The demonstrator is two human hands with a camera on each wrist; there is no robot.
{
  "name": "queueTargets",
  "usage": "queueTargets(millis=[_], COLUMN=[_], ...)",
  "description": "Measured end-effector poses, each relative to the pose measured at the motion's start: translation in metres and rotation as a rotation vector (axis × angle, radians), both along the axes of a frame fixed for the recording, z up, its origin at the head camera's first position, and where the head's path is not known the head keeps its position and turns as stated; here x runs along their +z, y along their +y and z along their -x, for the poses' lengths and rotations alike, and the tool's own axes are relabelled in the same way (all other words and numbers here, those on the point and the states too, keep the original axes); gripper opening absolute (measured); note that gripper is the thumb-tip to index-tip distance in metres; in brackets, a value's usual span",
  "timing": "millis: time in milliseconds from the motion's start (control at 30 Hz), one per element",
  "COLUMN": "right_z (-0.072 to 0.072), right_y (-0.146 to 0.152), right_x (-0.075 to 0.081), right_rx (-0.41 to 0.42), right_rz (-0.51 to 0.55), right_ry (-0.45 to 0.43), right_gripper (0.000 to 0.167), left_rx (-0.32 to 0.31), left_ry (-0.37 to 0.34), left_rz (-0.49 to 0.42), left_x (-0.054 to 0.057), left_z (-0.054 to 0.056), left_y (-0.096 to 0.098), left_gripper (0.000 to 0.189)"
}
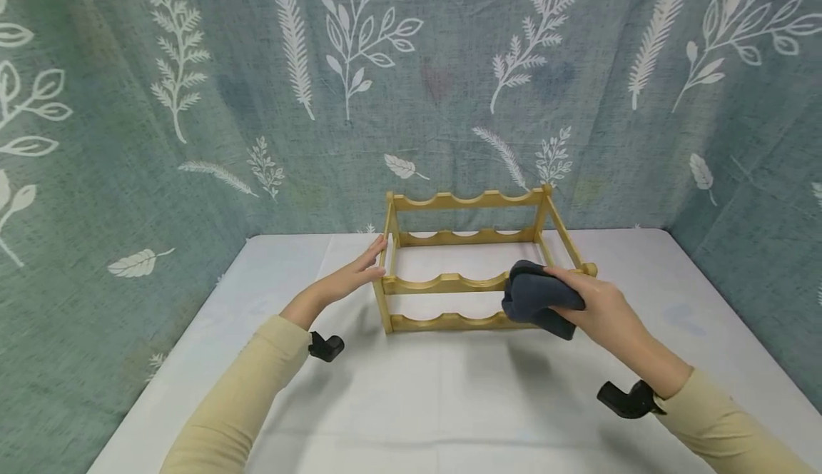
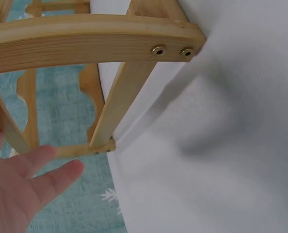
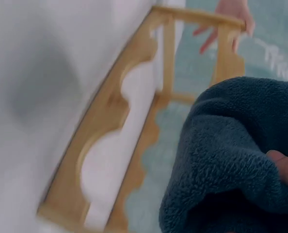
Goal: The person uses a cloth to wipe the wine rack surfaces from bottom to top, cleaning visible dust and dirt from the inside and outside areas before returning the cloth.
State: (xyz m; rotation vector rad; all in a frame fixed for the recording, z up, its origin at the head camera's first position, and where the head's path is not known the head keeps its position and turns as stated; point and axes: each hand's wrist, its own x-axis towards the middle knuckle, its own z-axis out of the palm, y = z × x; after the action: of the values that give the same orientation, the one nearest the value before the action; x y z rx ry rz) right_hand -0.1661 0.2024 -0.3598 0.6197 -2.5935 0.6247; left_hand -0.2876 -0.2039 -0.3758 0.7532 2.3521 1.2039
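A wooden wine rack [image 1: 443, 285] with scalloped rails stands on the white-covered table. My left hand [image 1: 349, 278] is at the rack's left side, fingers fairly straight and right at the upper side bar; the left wrist view shows this hand [image 2: 27, 179] with its fingers spread beside the wooden frame [image 2: 95, 41]. In my right hand [image 1: 606, 310] is a folded dark blue cloth [image 1: 539, 299], pinched between thumb and fingers. The cloth overlaps the right part of the front rails in the head view. Up close in the right wrist view, the cloth [image 3: 226, 145] looks like fluffy towelling.
A white sheet [image 1: 411, 395] covers the table. Green-blue curtains [image 1: 411, 88] with white leaf prints hang behind it and along both sides. Black wrist-worn devices [image 1: 326, 346] sit at both cuffs.
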Motion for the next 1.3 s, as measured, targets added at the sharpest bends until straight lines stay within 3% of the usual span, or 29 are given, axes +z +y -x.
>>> queueTargets(millis=[167, 333, 600, 867, 967, 1133, 1300], right_z=[-0.006, -0.009, -0.005, 0.039, 0.060, 0.092, 0.114], right_y=[0.035, 0.046, 0.043, 0.026, 0.016, -0.004, -0.026], right_x=[-0.006, -0.006, 0.038, 0.081, 0.090, 0.095, 0.086], right_rx=[-0.077, -0.070, -0.062, -0.019, -0.027, -0.018, 0.062], right_rz=[0.002, 0.035, 0.175, 0.123, 0.107, 0.085, 0.033], right_ry=[0.068, 0.073, -0.071, -0.002, -0.089, -0.251, -0.278], right_gripper=[0.057, 0.057, 0.056, 0.052, 0.055, 0.059, 0.058], left_rx=[0.029, 0.039, 0.048, -0.001, -0.019, -0.045, -0.069], left_ry=[-0.040, -0.038, -0.040, -0.015, -0.009, 0.024, 0.042], left_rz=[-0.010, -0.019, 0.024, 0.061, 0.085, 0.141, 0.183], left_x=[0.000, 0.000, 0.003, 0.010, 0.011, 0.012, 0.017], left_z=[-0.002, -0.003, -0.004, -0.017, -0.022, -0.033, -0.045], left_y=[-0.003, -0.004, -0.004, 0.000, 0.003, 0.005, 0.011], left_gripper=[0.073, 0.072, 0.069, 0.071, 0.072, 0.074, 0.075])
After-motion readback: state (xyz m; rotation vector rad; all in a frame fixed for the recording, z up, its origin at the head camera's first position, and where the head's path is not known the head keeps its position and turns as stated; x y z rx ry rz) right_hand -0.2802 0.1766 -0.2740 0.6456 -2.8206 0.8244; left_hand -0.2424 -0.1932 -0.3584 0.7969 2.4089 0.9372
